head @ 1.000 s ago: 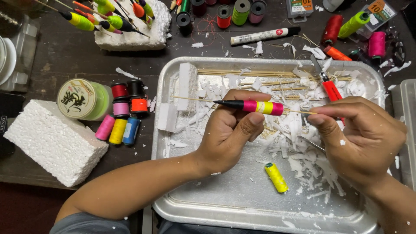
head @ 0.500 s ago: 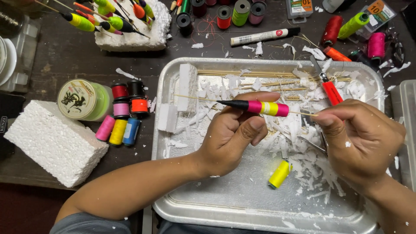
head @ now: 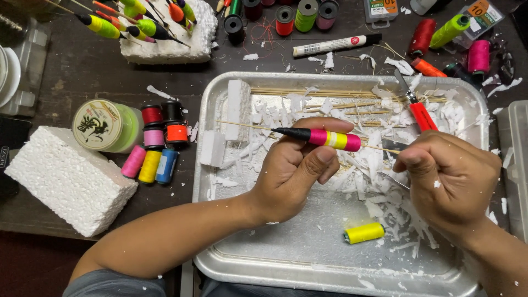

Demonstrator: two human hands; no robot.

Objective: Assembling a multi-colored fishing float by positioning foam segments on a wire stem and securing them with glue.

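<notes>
Float (head: 324, 137) lies crosswise over the tray (head: 220, 264), long axis left-right. Left hand (head: 297, 168) pinches its body; right hand (head: 454, 179), fist closed, holds its thin stem end.

Lying left of the metal tray (head: 204, 165): white foam block (head: 66, 179), round green-lidded tub (head: 104, 125), small thread spools (head: 154, 146). Above: white marker (head: 333, 45), foam chunk stuck with painted floats (head: 165, 33). On the tray: yellow spool (head: 364, 232), red-handled knife (head: 421, 113).

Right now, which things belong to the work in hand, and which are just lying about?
In use: left hand holding pink-and-yellow float; right hand at its thin stick; metal tray.

Lying about: yellow spool, foam block, white marker, red-handled cutter.
</notes>
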